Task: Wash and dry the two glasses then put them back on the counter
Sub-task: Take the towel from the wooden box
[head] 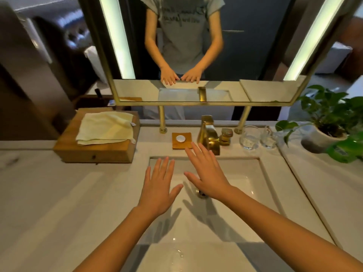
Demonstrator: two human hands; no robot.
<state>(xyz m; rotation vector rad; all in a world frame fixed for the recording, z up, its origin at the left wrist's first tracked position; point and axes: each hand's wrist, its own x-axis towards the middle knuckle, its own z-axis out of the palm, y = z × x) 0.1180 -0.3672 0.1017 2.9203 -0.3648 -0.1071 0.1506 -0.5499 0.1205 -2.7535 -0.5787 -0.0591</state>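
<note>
Left hand (160,185) flat, palm down, fingers spread, grasping nothing, hovering over sink (261,169). Right hand (206,173) likewise splayed and empty, fingertips near gold faucet (209,134). Drain partly hidden under right wrist. Two glasses (258,137) upright, mouths up, side by side on counter (49,193) right of faucet, beside potted plant (326,122); clear walls hard to make out.

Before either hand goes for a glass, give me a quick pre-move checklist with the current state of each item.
1. Both hands free: left hand and right hand open flat over the sink, no grip on anything: ok.
2. Two glasses upright on the counter right of the faucet: ok.
3. Path from right hand to glasses unobstructed: ok.
4. Towel ready on the wooden box: ok.
5. Water running: cannot tell.
</note>
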